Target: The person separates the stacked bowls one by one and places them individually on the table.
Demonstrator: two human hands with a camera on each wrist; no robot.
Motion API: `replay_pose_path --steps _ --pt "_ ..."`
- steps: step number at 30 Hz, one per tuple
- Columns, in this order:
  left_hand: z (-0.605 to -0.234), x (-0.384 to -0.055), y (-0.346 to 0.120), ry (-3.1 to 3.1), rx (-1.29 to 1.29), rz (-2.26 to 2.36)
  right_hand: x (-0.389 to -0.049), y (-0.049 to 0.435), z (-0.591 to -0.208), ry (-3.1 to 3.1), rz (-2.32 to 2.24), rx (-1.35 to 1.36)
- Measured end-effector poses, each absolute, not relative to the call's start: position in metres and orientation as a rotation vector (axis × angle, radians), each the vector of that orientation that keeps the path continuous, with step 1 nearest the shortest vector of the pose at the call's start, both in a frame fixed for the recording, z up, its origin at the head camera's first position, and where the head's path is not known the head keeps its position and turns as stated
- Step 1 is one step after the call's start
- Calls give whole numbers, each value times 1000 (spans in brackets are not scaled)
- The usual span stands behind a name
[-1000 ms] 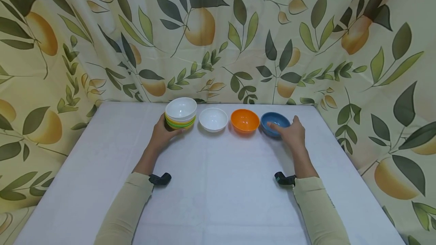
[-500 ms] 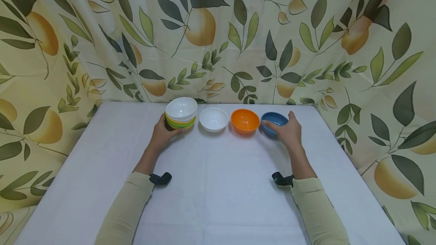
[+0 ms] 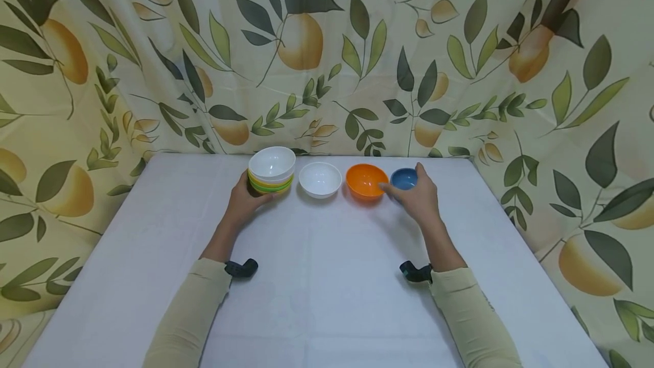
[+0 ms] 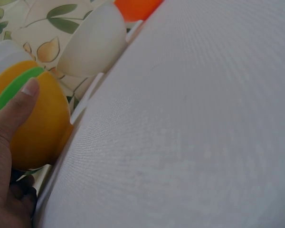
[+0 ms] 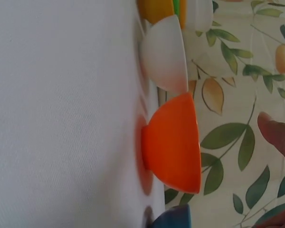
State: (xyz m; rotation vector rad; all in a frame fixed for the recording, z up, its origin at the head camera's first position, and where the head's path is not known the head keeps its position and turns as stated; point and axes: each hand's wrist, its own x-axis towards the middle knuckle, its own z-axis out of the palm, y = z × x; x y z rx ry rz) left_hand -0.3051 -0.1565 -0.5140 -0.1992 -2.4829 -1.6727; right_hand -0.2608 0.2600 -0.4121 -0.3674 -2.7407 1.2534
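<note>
At the table's back left, my left hand (image 3: pixel 242 202) grips a stack of bowls (image 3: pixel 272 166), its thumb on the near side. In the left wrist view that thumb lies against the yellow and green bowls (image 4: pixel 42 121); white ones are on top. A white bowl (image 3: pixel 320 180), an orange bowl (image 3: pixel 364 182) and a blue bowl (image 3: pixel 403 178) stand in a row to the right. My right hand (image 3: pixel 419 197) hovers over the right side of the row, partly hiding the blue bowl. The right wrist view shows its thumb (image 5: pixel 278 135) apart from the orange bowl; it holds nothing.
A white cloth covers the table (image 3: pixel 317 288). Behind the bowls hangs a curtain (image 3: pixel 327 72) printed with fruit and leaves, close to the table's back edge. Each wrist carries a small black camera (image 3: pixel 242 268).
My right hand has moved left from the blue bowl toward the orange one, without taking a bowl along. The left hand and the stack have stayed put.
</note>
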Motion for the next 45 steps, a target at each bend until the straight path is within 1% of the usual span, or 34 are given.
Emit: replay_pose_path --steps 8,18,26,30,45 --pt "-511 -303 -156 -2496 -194 -1684 -256 247 -412 -2766 1247 -303" --pt "-514 -302 -157 -2481 -194 -1681 -251 214 -419 -2769 1252 -52" --pt "-516 -303 -157 -2484 -191 -1683 -244 194 -424 -2747 1285 44" --pt "-517 -302 -157 -2491 -189 -1677 -242 188 -423 -2785 1260 45" --pt "-514 -304 -157 -2464 -217 -1690 -248 164 -410 -2797 1212 189"
